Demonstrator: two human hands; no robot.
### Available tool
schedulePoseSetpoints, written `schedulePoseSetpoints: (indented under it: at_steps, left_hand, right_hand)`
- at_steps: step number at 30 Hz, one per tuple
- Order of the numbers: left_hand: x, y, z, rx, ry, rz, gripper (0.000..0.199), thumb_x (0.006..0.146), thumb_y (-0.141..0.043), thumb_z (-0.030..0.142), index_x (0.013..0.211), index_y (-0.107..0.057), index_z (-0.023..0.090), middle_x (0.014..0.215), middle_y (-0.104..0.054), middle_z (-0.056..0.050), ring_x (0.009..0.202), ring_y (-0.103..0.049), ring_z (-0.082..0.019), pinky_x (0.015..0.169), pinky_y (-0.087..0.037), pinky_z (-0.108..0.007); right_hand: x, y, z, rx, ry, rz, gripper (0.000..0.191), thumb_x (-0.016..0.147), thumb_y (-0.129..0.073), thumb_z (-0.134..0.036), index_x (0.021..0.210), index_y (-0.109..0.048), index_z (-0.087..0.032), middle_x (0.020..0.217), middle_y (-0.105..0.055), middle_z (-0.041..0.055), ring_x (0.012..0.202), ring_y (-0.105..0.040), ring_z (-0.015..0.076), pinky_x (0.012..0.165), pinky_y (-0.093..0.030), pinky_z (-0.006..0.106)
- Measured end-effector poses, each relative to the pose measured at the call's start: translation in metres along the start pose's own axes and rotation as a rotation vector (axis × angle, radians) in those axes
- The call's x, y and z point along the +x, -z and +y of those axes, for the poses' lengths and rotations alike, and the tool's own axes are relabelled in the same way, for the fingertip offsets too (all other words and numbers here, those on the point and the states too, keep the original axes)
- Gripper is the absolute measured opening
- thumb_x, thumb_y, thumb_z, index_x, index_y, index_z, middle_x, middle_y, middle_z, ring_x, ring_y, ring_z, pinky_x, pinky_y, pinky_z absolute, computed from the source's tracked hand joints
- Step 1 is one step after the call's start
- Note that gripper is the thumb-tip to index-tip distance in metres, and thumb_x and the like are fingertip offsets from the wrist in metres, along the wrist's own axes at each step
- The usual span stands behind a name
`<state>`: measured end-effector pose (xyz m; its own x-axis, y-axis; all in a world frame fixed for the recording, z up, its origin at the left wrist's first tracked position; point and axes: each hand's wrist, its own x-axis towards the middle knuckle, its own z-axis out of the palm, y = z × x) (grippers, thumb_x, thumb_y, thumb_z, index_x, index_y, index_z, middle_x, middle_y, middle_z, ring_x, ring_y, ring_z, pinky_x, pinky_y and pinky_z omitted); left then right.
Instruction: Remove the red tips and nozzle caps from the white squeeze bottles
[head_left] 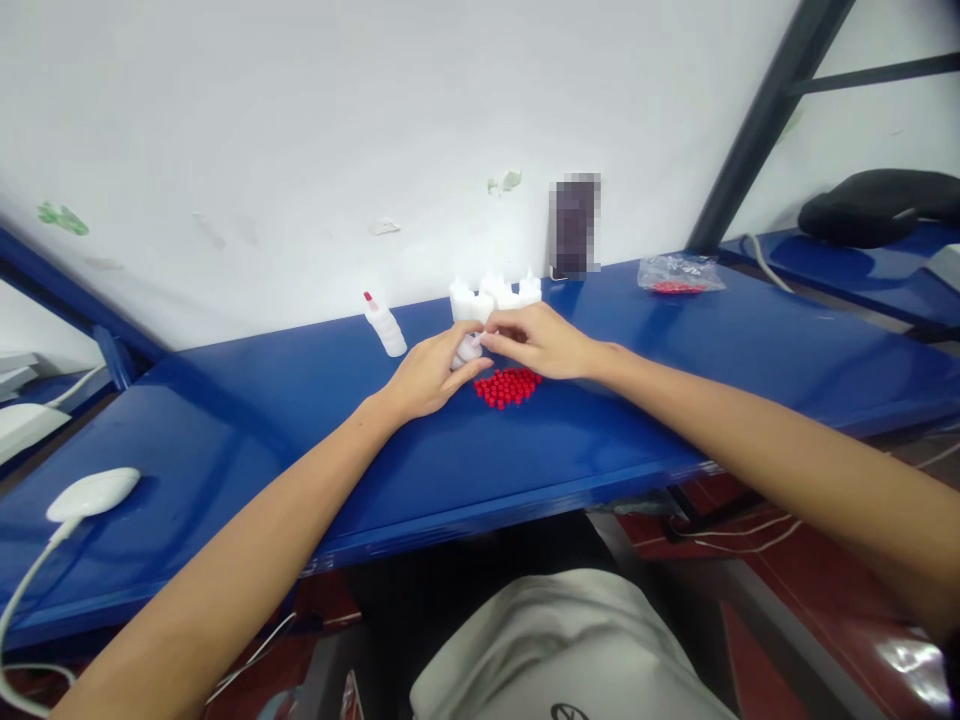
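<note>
My left hand (431,375) is closed round a small white bottle (466,351), which is tilted and partly covered by the fingers. At the bottle's tip, the thumb and fingers of my right hand (541,340) are pinched together; what they grip is too small to make out. Just in front lies a cluster of small red caps (508,387). Several white bottles (472,304) stand behind my hands near the wall. A white bottle with a red tip (385,326) leans or lies to the left of them.
A blurred-out dark phone-like object (574,226) leans on the wall. A clear bag with red pieces (679,275) lies at the right back of the blue table (600,440). A white device with a cable (93,494) is at the left.
</note>
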<state>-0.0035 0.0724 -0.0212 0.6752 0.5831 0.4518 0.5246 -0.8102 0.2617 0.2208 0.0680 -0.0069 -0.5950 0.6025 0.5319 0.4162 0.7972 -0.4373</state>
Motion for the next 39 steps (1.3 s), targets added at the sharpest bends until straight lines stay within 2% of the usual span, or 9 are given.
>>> schedulePoseSetpoints:
  at_steps: [6, 11, 14, 19, 27, 31, 35, 37, 39]
  left_hand:
    - [-0.001, -0.004, -0.007, -0.026, 0.063, 0.068, 0.058, 0.101, -0.042, 0.05, 0.148, -0.028, 0.019, 0.108, -0.062, -0.009, 0.083, -0.063, -0.021, 0.081, -0.049, -0.035]
    - [0.001, -0.005, -0.011, -0.043, 0.088, 0.08, 0.031, 0.104, -0.029, 0.033, 0.121, -0.049, 0.016, 0.093, -0.062, -0.006, 0.081, -0.06, -0.02, 0.081, -0.048, -0.036]
    - [0.003, -0.006, -0.01, -0.013, 0.07, 0.072, 0.026, 0.103, -0.032, 0.028, 0.1, -0.055, 0.017, 0.089, -0.062, -0.006, 0.081, -0.059, -0.02, 0.081, -0.047, -0.035]
    - [0.005, -0.007, -0.008, 0.035, 0.055, 0.112, 0.025, 0.099, -0.045, 0.032, 0.089, -0.062, 0.016, 0.085, -0.059, -0.006, 0.079, -0.057, -0.02, 0.077, -0.047, -0.035]
    - [0.003, -0.005, -0.006, 0.07, -0.033, 0.07, 0.031, 0.101, -0.044, 0.032, 0.108, -0.068, 0.015, 0.098, -0.057, -0.008, 0.089, -0.056, -0.021, 0.086, -0.049, -0.037]
    - [0.002, -0.006, -0.004, 0.155, -0.062, 0.185, 0.029, 0.1, -0.048, 0.032, 0.11, -0.071, 0.016, 0.101, -0.051, -0.01, 0.094, -0.052, -0.023, 0.087, -0.049, -0.039]
    - [0.004, -0.006, 0.002, 0.219, -0.042, 0.425, 0.026, 0.099, -0.052, 0.034, 0.111, -0.072, 0.021, 0.089, -0.049, -0.007, 0.084, -0.049, -0.021, 0.079, -0.048, -0.039]
    - [0.005, -0.005, 0.008, 0.147, -0.007, 0.492, 0.025, 0.1, -0.052, 0.035, 0.112, -0.07, 0.022, 0.084, -0.051, -0.004, 0.076, -0.051, -0.018, 0.076, -0.049, -0.036]
    - [0.005, -0.003, 0.014, 0.029, 0.024, 0.502, 0.024, 0.101, -0.051, 0.036, 0.109, -0.068, 0.02, 0.084, -0.057, -0.003, 0.072, -0.054, -0.015, 0.073, -0.05, -0.033]
  right_hand:
    - [0.004, 0.004, -0.001, -0.008, -0.103, 0.287, 0.029, 0.09, -0.048, -0.03, 0.064, -0.046, -0.019, 0.057, -0.041, -0.0038, 0.057, -0.037, 0.011, 0.057, -0.029, 0.027]
    - [0.009, 0.007, 0.009, -0.074, -0.217, 0.46, 0.024, 0.086, -0.049, -0.03, 0.065, -0.046, -0.02, 0.059, -0.044, -0.0026, 0.058, -0.039, 0.012, 0.058, -0.03, 0.028]
    - [0.01, 0.004, 0.015, -0.123, -0.253, 0.447, 0.026, 0.085, -0.05, -0.029, 0.061, -0.044, -0.02, 0.057, -0.045, -0.0024, 0.056, -0.039, 0.0117, 0.059, -0.03, 0.029]
    - [0.012, 0.0, 0.021, -0.14, -0.256, 0.403, 0.027, 0.086, -0.051, -0.03, 0.061, -0.045, -0.02, 0.057, -0.046, -0.0025, 0.056, -0.041, 0.0119, 0.059, -0.03, 0.029]
    - [0.014, 0.0, 0.019, -0.228, -0.278, 0.326, 0.032, 0.091, -0.051, -0.037, 0.064, -0.051, -0.019, 0.059, -0.05, -0.0011, 0.057, -0.041, 0.0123, 0.06, -0.029, 0.029]
    - [0.01, 0.001, 0.015, -0.188, -0.227, 0.301, 0.035, 0.094, -0.046, -0.039, 0.066, -0.051, -0.019, 0.058, -0.046, -0.0018, 0.056, -0.04, 0.0126, 0.06, -0.029, 0.029]
    - [0.005, 0.003, 0.005, -0.098, -0.055, 0.164, 0.018, 0.092, -0.045, -0.028, 0.097, -0.06, -0.019, 0.064, -0.047, -0.0036, 0.06, -0.043, 0.0139, 0.063, -0.033, 0.029]
    - [0.004, 0.003, -0.001, -0.072, -0.003, 0.074, 0.032, 0.09, -0.05, -0.03, 0.121, -0.054, -0.019, 0.07, -0.05, -0.0036, 0.063, -0.045, 0.0145, 0.064, -0.035, 0.029]
    - [0.005, 0.002, -0.007, -0.08, 0.016, 0.011, 0.043, 0.091, -0.055, -0.038, 0.13, -0.048, -0.02, 0.078, -0.054, -0.0014, 0.067, -0.047, 0.0151, 0.066, -0.037, 0.029]
